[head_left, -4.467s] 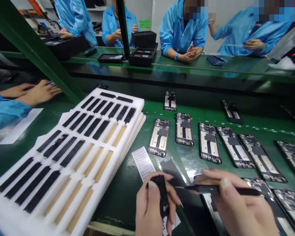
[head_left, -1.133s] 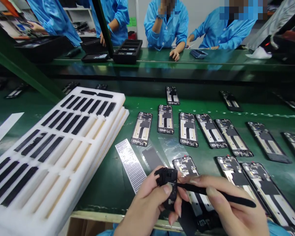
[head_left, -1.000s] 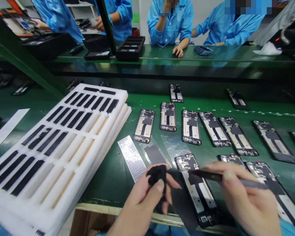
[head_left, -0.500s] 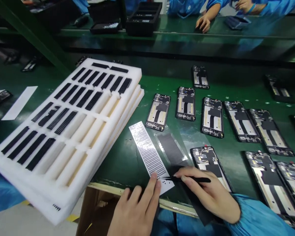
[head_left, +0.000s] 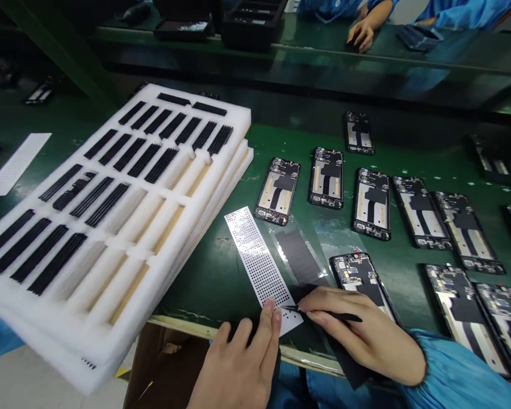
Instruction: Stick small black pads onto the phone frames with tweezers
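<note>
My right hand (head_left: 361, 335) grips a pair of black tweezers (head_left: 338, 315), whose tips meet the lower end of a white sheet of small black dot stickers (head_left: 259, 261). Two fingertips of my left hand (head_left: 241, 366) press on that same end, fingers stretched out and holding nothing. Right of the sheet lies a clear film with a dark grey rectangle (head_left: 298, 253). Part of a black strip (head_left: 344, 360) shows under my right hand. Just beyond that hand is an opened phone body (head_left: 357, 272) with its circuit board exposed.
A stack of white foam trays (head_left: 153, 193) with black strips in its slots fills the left. Several opened phone bodies (head_left: 371, 201) lie across the green bench (head_left: 213, 284). Another white sheet (head_left: 17, 165) is at far left. A co-worker's hand (head_left: 361, 35) rests on the far shelf.
The view has shifted slightly, so the foam trays sit a little higher and further left. Both hands stay at the sheet's lower end, with the tweezers still held there.
</note>
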